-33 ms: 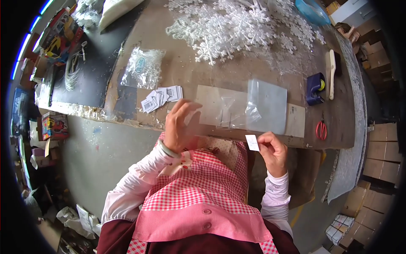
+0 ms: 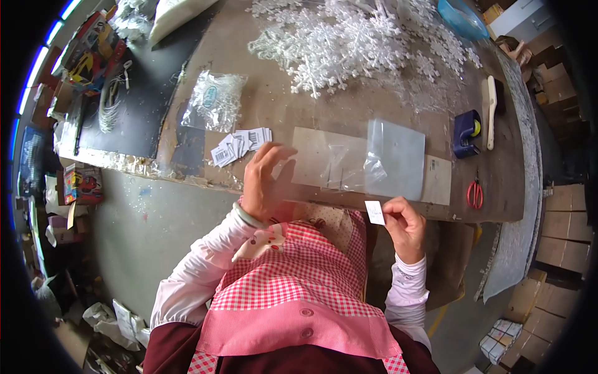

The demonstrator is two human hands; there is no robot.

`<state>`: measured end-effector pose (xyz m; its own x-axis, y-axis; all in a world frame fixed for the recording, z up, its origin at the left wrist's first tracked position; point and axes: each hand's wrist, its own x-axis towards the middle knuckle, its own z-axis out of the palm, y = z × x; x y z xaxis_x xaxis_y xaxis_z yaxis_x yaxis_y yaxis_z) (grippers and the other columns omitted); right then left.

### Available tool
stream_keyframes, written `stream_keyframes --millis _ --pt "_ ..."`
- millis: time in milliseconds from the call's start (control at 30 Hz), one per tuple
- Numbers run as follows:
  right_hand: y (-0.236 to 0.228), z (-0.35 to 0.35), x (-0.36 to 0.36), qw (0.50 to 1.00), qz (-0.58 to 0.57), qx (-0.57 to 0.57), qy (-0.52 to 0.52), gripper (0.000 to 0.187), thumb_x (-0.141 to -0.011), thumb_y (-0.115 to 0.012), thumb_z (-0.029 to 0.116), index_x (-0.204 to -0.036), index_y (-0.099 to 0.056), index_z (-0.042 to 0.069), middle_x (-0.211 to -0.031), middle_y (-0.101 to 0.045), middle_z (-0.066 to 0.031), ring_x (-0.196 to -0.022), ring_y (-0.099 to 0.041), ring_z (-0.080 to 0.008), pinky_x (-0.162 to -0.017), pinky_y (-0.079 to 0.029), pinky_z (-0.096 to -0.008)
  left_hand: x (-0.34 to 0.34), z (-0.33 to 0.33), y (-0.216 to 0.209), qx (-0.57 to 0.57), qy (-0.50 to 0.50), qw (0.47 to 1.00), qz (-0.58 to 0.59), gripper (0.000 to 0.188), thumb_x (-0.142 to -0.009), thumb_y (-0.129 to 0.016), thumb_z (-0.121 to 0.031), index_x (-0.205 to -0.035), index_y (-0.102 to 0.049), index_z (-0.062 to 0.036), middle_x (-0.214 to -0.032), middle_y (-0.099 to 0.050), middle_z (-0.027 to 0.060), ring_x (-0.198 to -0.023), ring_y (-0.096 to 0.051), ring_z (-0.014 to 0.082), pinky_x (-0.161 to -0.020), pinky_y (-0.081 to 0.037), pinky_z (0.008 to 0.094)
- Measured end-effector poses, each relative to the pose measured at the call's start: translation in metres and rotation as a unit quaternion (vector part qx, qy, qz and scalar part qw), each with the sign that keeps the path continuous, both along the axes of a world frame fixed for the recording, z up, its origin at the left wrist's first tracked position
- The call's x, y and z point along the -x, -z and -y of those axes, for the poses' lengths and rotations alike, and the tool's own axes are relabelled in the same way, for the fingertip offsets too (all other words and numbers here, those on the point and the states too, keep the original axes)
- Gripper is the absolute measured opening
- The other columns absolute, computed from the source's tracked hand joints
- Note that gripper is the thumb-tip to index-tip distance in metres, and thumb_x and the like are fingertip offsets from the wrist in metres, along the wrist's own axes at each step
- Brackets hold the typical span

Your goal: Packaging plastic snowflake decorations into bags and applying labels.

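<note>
My right hand (image 2: 406,229) pinches a small white card (image 2: 374,212) between thumb and fingertips, just in front of the table edge. Faint marks show on the card. My left hand (image 2: 266,184) is raised over the same edge, fingers curved and apart, holding nothing; its thumb side is smeared by motion. Beyond it lies a fanned stack of white barcode labels (image 2: 239,144). Between my hands, crumpled clear plastic film (image 2: 337,168) rests on a flat tan sheet (image 2: 306,149). A stack of clear plastic bags (image 2: 402,159) overlaps that sheet on its right.
White glittery snowflake ornaments (image 2: 349,47) are heaped at the back. A clear bag of white loops (image 2: 213,100) lies left. Toward the right are a blue tape dispenser (image 2: 465,134), a brush (image 2: 491,112) and red-handled scissors (image 2: 475,194). A blue bowl (image 2: 462,19) sits far right.
</note>
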<state>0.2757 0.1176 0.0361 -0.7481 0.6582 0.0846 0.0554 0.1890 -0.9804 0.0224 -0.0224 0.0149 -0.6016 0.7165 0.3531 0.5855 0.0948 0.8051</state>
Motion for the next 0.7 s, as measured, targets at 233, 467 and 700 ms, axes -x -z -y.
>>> stream_keyframes --millis 233,467,700 --pt "0.003 0.004 0.003 1.0 -0.002 -0.005 0.01 0.005 -0.087 -0.062 -0.004 -0.089 -0.059 -0.001 -0.084 -0.054 -0.0004 -0.069 -0.047 -0.0052 -0.06 -0.039 -0.0189 0.079 -0.036 0.01 0.1 -0.039 0.986 -0.13 0.013 -0.08 -0.067 -0.011 -0.091 -0.072 -0.005 -0.087 -0.066 0.0113 -0.074 -0.065 0.0251 -0.068 -0.05 0.0344" --pt "0.002 0.001 0.008 0.999 0.013 -0.034 0.013 0.005 -0.087 -0.062 -0.003 -0.09 -0.059 0.0 -0.083 -0.054 -0.0002 -0.068 -0.047 -0.0053 -0.06 -0.039 -0.019 0.138 -0.082 0.009 0.208 -0.081 0.96 -0.171 0.015 -0.074 -0.069 -0.02 -0.083 -0.074 -0.0081 -0.08 -0.069 0.0104 -0.074 -0.067 0.0258 -0.07 -0.052 0.037" --pt "0.002 -0.003 0.007 1.0 0.002 -0.011 0.011 0.005 -0.088 -0.061 -0.005 -0.09 -0.059 -0.001 -0.086 -0.054 -0.0018 -0.072 -0.049 -0.0064 -0.062 -0.04 -0.0195 0.125 -0.091 0.0 0.313 0.004 0.936 -0.159 0.016 -0.069 -0.072 -0.025 -0.078 -0.076 -0.0133 -0.071 -0.07 0.0095 -0.072 -0.067 0.0284 -0.072 -0.05 0.0384"
